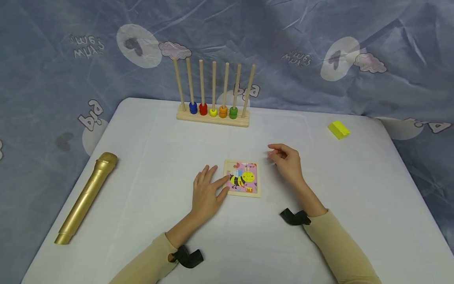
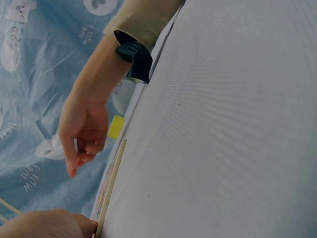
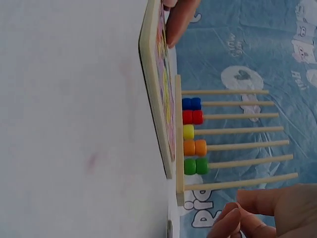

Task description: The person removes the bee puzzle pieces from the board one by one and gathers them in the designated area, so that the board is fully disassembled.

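A small square wooden-framed picture puzzle [image 1: 252, 179] with a yellow-and-black bee on pink lies flat on the white table. My left hand [image 1: 207, 197] is spread at its left side; the index fingertip touches the picture's left part and the thumb tip is at the lower left of the frame. In the left wrist view, the left hand [image 2: 47, 225] meets the puzzle's edge [image 2: 111, 183]. Just right of the puzzle, my right hand [image 1: 289, 163] hovers with loosely bent fingers and nothing visible in them. It also appears in the right wrist view, the right hand [image 3: 267, 213] apart from the puzzle [image 3: 161, 94].
Behind the puzzle stands a wooden bead rack [image 1: 213, 118] with upright pegs and blue, red, yellow, orange and green beads. A gold microphone [image 1: 86, 199] lies at the left. One yellow block [image 1: 339, 129] sits at the back right. Patterned blue-grey cloth [image 1: 248, 31] hangs behind the table.
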`<state>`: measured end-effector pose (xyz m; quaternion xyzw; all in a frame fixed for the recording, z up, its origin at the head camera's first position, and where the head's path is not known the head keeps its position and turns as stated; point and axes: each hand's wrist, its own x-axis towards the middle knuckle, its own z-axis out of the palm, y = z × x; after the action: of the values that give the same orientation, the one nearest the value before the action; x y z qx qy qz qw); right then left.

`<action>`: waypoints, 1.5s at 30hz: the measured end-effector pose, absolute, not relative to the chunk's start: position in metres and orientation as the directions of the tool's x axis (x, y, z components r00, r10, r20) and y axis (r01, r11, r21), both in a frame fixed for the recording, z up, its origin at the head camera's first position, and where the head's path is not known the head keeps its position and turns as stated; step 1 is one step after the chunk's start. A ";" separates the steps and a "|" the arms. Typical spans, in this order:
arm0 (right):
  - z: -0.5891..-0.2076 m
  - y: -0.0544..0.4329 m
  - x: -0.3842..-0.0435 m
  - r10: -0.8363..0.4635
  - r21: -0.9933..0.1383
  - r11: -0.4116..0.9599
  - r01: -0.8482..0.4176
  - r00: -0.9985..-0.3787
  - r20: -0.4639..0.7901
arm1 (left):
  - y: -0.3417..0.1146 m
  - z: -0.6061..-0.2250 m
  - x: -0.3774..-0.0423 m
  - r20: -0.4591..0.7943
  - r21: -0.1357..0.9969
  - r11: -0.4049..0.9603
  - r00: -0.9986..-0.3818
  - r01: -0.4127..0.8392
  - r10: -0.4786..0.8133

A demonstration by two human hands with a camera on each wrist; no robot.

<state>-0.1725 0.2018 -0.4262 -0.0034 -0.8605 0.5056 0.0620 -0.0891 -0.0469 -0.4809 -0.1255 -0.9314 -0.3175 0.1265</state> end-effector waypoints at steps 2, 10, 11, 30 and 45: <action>-0.425 0.192 -0.169 0.023 -0.871 0.486 -0.069 -0.996 0.091 | -0.047 -0.480 -0.089 0.314 0.559 0.768 -0.937 0.312 0.152; -0.423 0.162 -0.161 -0.073 -0.855 0.508 -0.108 -0.994 0.082 | -0.048 -0.480 -0.089 0.302 0.566 0.766 -0.941 0.306 0.152; -0.423 0.160 -0.161 -0.079 -0.854 0.508 -0.115 -0.993 0.087 | -0.048 -0.480 -0.089 0.304 0.568 0.764 -0.941 0.306 0.152; -0.443 0.155 -0.160 -0.141 -0.823 0.550 -0.139 -0.987 0.072 | -0.048 -0.481 -0.091 0.315 0.552 0.771 -0.935 0.318 0.161; -0.450 0.151 -0.159 -0.217 -0.697 0.662 -0.275 -0.961 0.173 | -0.047 -0.482 -0.091 0.294 0.551 0.777 -0.942 0.304 0.160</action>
<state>-0.1587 0.1512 -0.4497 0.1349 -0.9108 0.3884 0.0375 -0.0908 -0.0472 -0.4822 -0.1240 -0.9355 -0.3099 0.1161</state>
